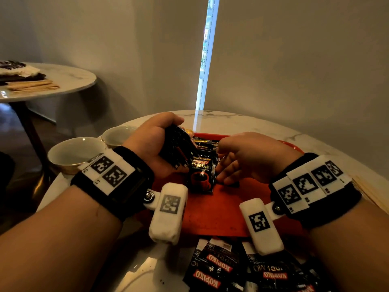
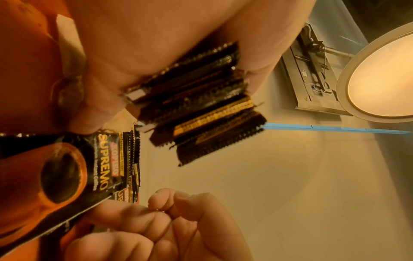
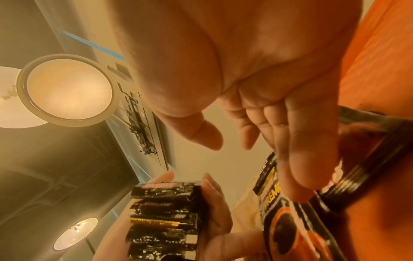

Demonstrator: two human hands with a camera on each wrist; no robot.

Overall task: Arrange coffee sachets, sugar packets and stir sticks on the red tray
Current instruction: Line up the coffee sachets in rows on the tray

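Kopiko Supremo coffee sachets: a row (image 1: pixel 203 174) stands on edge, overlapped, down the middle of the red tray (image 1: pixel 210 216), front sachet facing the camera. More of them sit as a stack (image 1: pixel 179 148) in the left hand (image 1: pixel 153 142), whose fingers and thumb are curled round the stack's edges. The right hand (image 1: pixel 248 157) is over the tray just right of the row, fingers loosely bent, grasping nothing; its fingertips look to be touching the front sachet's side, not certain.

Handling guess: foil packs, light, thin, slick, floppy in the middle, stiffer at the crimped serrated ends. Best pinched at an end seal or side edge; peel one off the stack with the thumb. The upright row probably topples easily.

A loose pile of sachets (image 1: pixel 242 268) lies on the marble table (image 1: pixel 263 123) at the tray's near edge. Two cups (image 1: pixel 75 152) stand left of it.
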